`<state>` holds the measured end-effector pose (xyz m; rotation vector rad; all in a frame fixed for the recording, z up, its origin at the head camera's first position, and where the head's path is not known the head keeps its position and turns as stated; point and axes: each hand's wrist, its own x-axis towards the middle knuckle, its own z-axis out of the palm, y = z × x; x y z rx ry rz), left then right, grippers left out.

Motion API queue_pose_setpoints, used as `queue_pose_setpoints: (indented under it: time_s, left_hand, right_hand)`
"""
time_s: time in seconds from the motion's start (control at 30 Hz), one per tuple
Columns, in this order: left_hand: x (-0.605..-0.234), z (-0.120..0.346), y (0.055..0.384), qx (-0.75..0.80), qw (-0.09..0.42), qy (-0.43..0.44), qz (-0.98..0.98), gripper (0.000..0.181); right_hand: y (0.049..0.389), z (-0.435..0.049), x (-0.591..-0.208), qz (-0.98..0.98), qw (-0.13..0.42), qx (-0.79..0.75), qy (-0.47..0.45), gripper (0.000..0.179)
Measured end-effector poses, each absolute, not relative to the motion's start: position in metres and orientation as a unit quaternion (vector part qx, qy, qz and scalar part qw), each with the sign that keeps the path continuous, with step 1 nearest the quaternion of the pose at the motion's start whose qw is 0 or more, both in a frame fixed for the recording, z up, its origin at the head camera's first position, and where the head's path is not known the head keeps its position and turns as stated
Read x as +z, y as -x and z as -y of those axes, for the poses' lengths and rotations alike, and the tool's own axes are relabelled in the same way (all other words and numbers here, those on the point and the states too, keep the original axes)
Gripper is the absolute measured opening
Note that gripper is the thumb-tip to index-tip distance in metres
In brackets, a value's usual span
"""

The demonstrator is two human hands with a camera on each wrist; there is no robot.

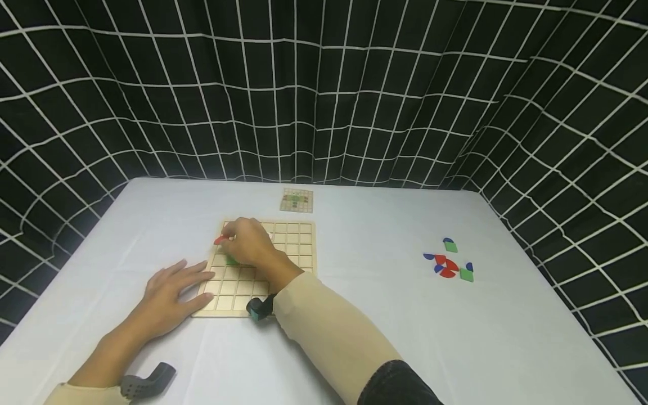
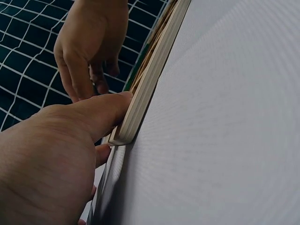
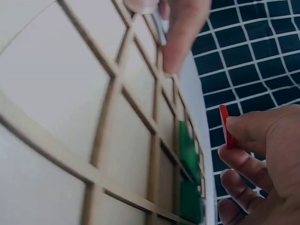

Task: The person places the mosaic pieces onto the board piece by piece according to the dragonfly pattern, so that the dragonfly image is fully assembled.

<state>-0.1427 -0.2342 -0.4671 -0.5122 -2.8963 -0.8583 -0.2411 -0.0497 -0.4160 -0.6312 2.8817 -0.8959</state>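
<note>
One thin red piece (image 3: pixel 226 126) is pinched on edge between the thumb and index finger of the right hand (image 1: pixel 248 241), raised clear of the wooden grid board (image 1: pixel 292 249) near its far left part. The left hand (image 1: pixel 172 295) grips nothing: its fingers are spread at the board's left side, with the thumb resting on the rim by the near left corner.

The likeliest trouble is a slip. The piece is slim and caught by fingertips alone, so a slight roll of the thumb could drop it past the board's left edge. Let go off-centre, it could land tilted across one of the raised dividers rather than flat in a cell.

Two green pieces (image 3: pixel 188 154) sit on the board's left part, close below the right hand; a low palm or trailing finger could nudge them. The dark wrist device (image 1: pixel 258 309) appears just over the board's near edge and might snag there if the forearm dips. Should the left thumb push sideways, the board could turn. Well right of the board, the loose coloured pieces (image 1: pixel 449 268) lie bunched, so reaching for one might drag its neighbours.
</note>
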Motion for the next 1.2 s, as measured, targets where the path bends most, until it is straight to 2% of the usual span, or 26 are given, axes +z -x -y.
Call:
queue_pose_setpoints:
  time_s: [0.67,0.83,0.97,1.2]
  left_hand:
    - [-0.464,0.232,0.144,-0.284,0.042,0.162,0.944,0.045]
    - [-0.467,0.231,0.144,-0.287,0.036,0.162,0.943,0.045]
    - [-0.468,0.23,0.143,-0.286,0.039,0.168,0.942,0.044]
    - [-0.465,0.233,0.142,-0.277,0.042,0.164,0.946,0.045]
  right_hand:
    - [0.245,0.056,-0.426,-0.956,-0.001,-0.158,0.246,0.013]
    - [0.243,0.056,-0.427,-0.956,0.016,-0.169,0.24,0.017]
    - [0.237,0.05,-0.41,-0.944,0.004,-0.223,0.243,0.028]
    - [0.212,0.024,-0.357,-0.898,-0.023,-0.327,0.293,0.028]
